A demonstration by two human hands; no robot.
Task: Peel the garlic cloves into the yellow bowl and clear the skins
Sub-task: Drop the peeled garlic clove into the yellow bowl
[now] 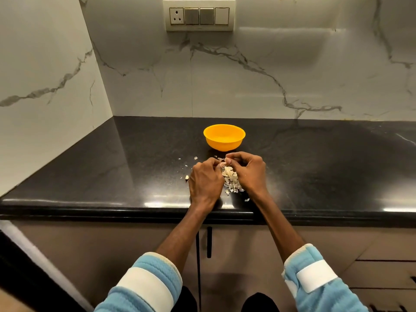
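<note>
Garlic clove (222, 164): tiny, mostly covered

Bowl (222, 145) behind skins pile (230, 176); both on counter (112, 172).

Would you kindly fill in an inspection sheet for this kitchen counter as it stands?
Surface: black countertop, glossy, flecked with skin bits.
Job's things: yellow bowl upright beyond the hands, contents unclear; skin pile between the hands; garlic clove at the fingertips.
Clutter: stray flakes left of the pile.
Grippers: left hand and right hand both pinch the clove.
Cables: nothing seen.
Surroundings: marble wall, switch panel, cabinet doors below.
</note>
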